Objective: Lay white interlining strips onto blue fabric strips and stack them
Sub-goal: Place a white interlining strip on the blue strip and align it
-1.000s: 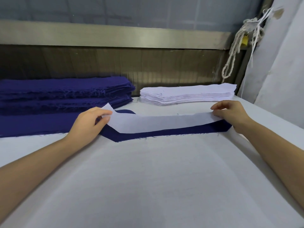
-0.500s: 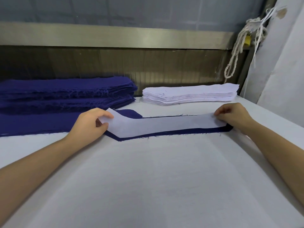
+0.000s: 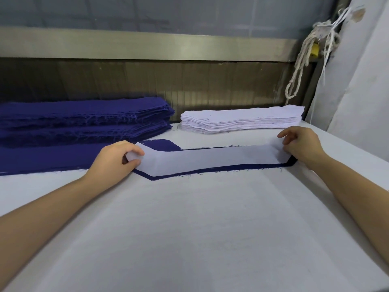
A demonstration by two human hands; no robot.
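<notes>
A white interlining strip (image 3: 210, 160) lies on a blue fabric strip (image 3: 166, 145) across the middle of the white table. Only a thin blue edge shows along the near side, and a blue patch shows at the left bend. My left hand (image 3: 114, 160) pinches the interlining's left end between thumb and fingers. At the right end, my right hand (image 3: 301, 145) pinches the interlining where it lifts a little. Behind stand a pile of blue fabric strips (image 3: 84, 121) at the left and a pile of white interlining strips (image 3: 242, 120) at the right.
The white padded table (image 3: 200, 228) stretches toward me. A metal rail and a dark slatted panel (image 3: 189, 85) close the back. A knotted rope (image 3: 303, 62) hangs at the back right beside pale hanging cloth (image 3: 357, 81). More blue fabric (image 3: 42, 158) lies flat at the left.
The interlining has come down and forward onto the blue strip, so less blue shows along its near edge. Both hands kept their pinch on its ends.
</notes>
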